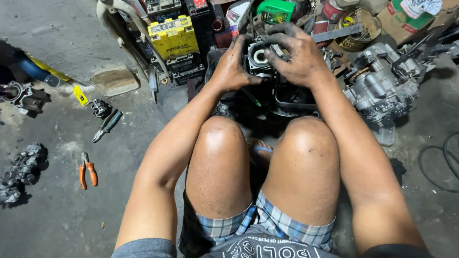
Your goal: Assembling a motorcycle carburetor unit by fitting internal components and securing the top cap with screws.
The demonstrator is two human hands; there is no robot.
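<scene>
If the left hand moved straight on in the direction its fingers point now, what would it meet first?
The left hand already touches the dark engine cylinder and points up-right, so it would probably meet that first, then the right hand gripping the other side.

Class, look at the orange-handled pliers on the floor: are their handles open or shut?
Open. The orange-handled pliers lie flat on the concrete floor, their two handles spread apart in a V, untouched by either hand.

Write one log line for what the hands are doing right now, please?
left hand: grips engine cylinder side | right hand: fingers on its top | both greasy | orange pliers: floor, untouched
</scene>
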